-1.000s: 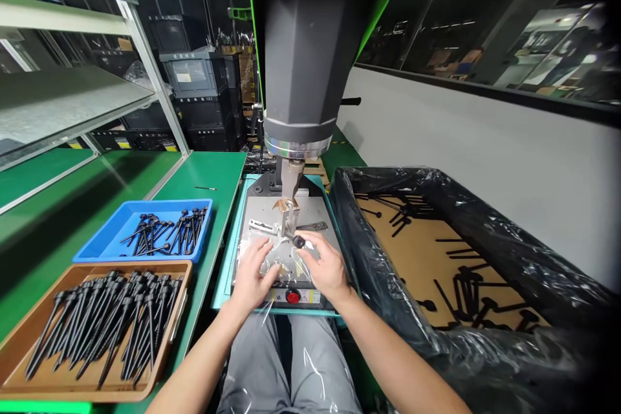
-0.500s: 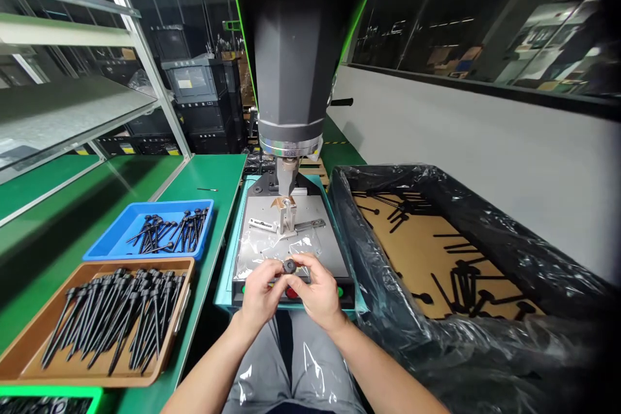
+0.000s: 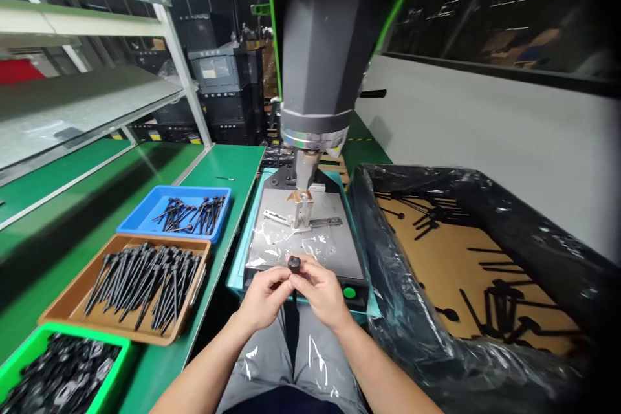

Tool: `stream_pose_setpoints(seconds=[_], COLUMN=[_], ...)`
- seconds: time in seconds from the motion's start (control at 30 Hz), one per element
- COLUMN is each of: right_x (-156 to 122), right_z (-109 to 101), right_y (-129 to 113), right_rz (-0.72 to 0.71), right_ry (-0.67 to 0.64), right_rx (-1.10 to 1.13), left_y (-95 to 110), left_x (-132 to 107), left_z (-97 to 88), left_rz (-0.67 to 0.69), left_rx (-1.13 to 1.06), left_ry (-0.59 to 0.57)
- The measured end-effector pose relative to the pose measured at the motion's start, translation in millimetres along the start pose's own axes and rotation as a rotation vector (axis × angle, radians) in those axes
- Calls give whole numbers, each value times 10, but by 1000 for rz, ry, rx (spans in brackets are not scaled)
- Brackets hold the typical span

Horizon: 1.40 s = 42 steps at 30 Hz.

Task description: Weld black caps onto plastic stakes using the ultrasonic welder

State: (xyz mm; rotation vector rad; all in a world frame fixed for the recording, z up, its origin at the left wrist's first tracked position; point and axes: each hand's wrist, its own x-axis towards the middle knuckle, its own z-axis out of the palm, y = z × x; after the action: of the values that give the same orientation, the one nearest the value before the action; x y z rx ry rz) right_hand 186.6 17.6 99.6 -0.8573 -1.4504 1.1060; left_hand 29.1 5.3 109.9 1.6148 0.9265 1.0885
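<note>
My left hand point(image 3: 266, 295) and my right hand point(image 3: 320, 291) meet in front of the machine's base, both closed at the fingertips on one small black round-headed plastic part point(image 3: 294, 264). Its head points up between the fingers, and a dark stem seems to run down below them, mostly hidden. Just beyond the hands lies the grey metal plate point(image 3: 276, 252) of the press-like machine. A small metal fixture point(image 3: 303, 210) stands on that plate, directly under the machine's metal tip point(image 3: 306, 171). A green button point(image 3: 349, 292) sits to the right of my right hand.
On the left, a blue tray point(image 3: 127, 223) and a brown tray point(image 3: 65, 301) hold black round-headed rods. A green bin point(image 3: 127, 352) contains small black pieces. At right stands a large box lined with black plastic point(image 3: 388, 272), with rods on cardboard. The machine's dark head point(image 3: 317, 45) hangs above.
My view has turned left and down, bringing more of the green bin into sight. Both hands still grip the black part, whose head now shows more from the side.
</note>
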Motion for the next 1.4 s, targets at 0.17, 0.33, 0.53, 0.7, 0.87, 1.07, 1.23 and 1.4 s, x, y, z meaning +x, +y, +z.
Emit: stream_pose_setpoints(seconds=[0.17,0.33,0.53,0.7,0.87,1.07,1.23,1.4], right_x=[-49,-73,-164,-255,-382,-612,-721,-838], right_z=[146,142,0,11,-23,-150,-174,-315], right_y=[127,168,205,224,342,543,576,532], right_rz=[180,368,541,577,607,644,662,674], right_ry=[-42,-120,-107,-121,-92,14,57,88], right_rx=[103,172,131,80,52,54,83,60], left_y=[79,338,218,-258,-509,-424,-173,208], left_x=[-277,-597,-1020,-1169,-1172,-1178,-1294,-1566], left_z=[-137,-888,-2335,-2846,-2842,-2670,-2430,-2219], left_rz=[-166,-286,-782,-972,-973,-838,-762,-698], left_rx=[6,414,1105,1140,1148,1135,1066,1014], left_ry=[7,200,545,524,517,514,567,696])
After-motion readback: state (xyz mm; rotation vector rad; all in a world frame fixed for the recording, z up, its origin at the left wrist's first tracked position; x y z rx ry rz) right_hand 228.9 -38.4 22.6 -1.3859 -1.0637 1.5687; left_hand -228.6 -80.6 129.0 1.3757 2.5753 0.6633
